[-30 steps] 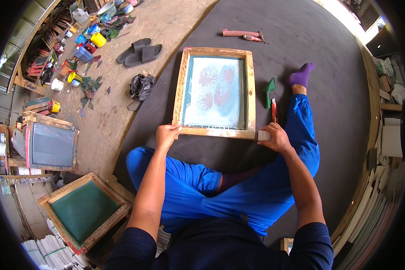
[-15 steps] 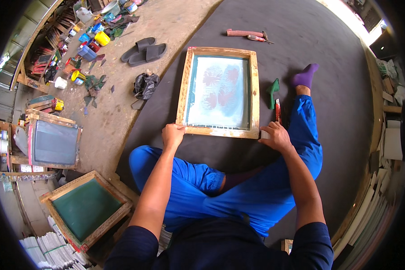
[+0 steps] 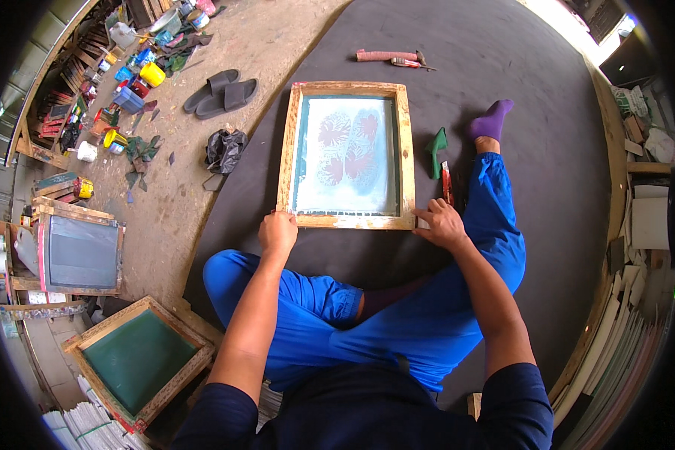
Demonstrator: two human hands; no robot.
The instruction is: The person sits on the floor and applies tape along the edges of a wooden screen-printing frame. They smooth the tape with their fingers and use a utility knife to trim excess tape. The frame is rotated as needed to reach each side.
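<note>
On the dark mat point(image 3: 502, 60) right in front of the crossed legs, the wooden screen frame point(image 3: 347, 155) lies flat, long axis running straight away from the person. Both arms reach forward: left hand point(image 3: 277, 233) curled over the near left corner, grip closed on the wood. Right hand point(image 3: 441, 223) has fingers pressed on the near right corner, with a red knife point(image 3: 447, 182) just beside it.

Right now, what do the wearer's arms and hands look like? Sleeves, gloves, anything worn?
Both forearms are bare below short dark navy sleeves that end near the elbows. The left hand and the right hand wear no gloves. No watch, ring or band shows on either wrist or the fingers.
</note>
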